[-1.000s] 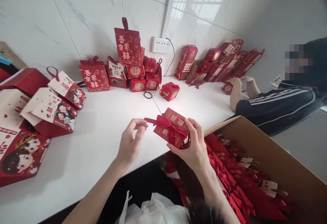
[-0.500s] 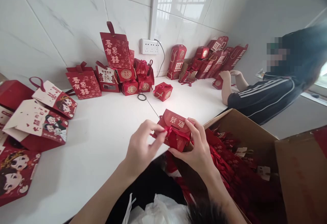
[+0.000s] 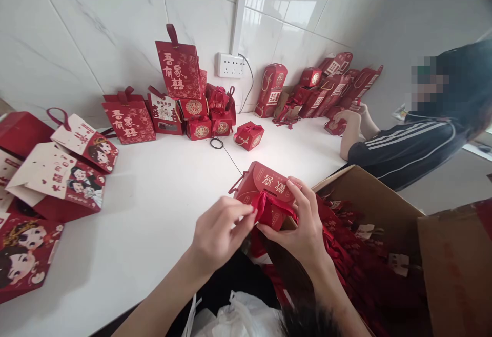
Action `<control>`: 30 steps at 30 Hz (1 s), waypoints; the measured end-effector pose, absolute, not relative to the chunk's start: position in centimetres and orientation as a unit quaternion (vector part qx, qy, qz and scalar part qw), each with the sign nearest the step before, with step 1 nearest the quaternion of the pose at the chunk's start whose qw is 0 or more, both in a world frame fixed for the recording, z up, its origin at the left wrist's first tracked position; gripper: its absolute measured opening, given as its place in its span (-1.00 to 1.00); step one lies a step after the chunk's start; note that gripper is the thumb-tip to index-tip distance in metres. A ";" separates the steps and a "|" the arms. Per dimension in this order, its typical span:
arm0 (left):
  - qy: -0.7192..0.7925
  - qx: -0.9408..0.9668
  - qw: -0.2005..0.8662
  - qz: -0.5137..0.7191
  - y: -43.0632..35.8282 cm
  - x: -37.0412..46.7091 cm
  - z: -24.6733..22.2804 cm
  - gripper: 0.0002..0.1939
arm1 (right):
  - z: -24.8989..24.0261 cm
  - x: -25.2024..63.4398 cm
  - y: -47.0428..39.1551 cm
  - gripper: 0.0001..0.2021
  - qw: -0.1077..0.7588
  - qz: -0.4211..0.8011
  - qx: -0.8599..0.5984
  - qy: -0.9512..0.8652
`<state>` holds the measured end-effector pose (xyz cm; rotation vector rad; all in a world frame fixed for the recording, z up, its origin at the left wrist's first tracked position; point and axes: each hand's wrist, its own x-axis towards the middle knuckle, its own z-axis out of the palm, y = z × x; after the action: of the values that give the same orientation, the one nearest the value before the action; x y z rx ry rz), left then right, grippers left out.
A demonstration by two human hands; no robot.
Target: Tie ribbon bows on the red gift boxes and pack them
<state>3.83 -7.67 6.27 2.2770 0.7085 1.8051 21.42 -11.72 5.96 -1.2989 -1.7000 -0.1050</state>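
Note:
In front of me a red gift box (image 3: 265,179) with gold lettering is tilted at the table's front edge. A red satin ribbon (image 3: 269,204) is tied across its face, and a twisted red cord sticks out at its left side. My right hand (image 3: 302,219) is closed around the box's right end, thumb below and fingers on top. My left hand (image 3: 221,232) pinches the ribbon between thumb and fingertips on the left of the knot.
Red and white gift boxes (image 3: 57,178) stand at the left, and more (image 3: 192,106) along the wall. A carton (image 3: 369,185) of red packaging is at my right. A co-worker (image 3: 415,137) handles a red box at the far right. A power strip (image 3: 230,65) is on the wall.
My left hand has drawn the ribbon slightly down and to the right, still pinching it. The co-worker's far hand has risen from the box. The view has shifted slightly.

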 end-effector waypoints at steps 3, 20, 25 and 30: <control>0.378 0.731 0.154 0.547 -6.0 3.2 5.0 -0.93 | 5.2 22.8 -11.6 -0.27 0.558 0.153 -0.583 -0.571; 0.498 0.756 0.338 0.257 -1.7 1.4 -2.7 -0.80 | 4.8 28.7 -13.8 -0.59 0.676 0.537 -0.491 -0.116; 0.482 0.779 0.325 0.236 -2.0 1.3 -2.6 -0.78 | 4.6 34.1 -15.1 -0.40 0.666 0.139 -0.704 -0.203; 0.480 0.782 0.324 0.232 -1.9 1.3 -2.4 -0.78 | 4.8 38.7 -17.6 -0.23 0.420 -0.170 -0.871 -0.190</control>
<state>1.32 -1.94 -2.44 2.0509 1.2593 0.6094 38.69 -17.57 4.82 -2.1828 -0.4760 -0.4268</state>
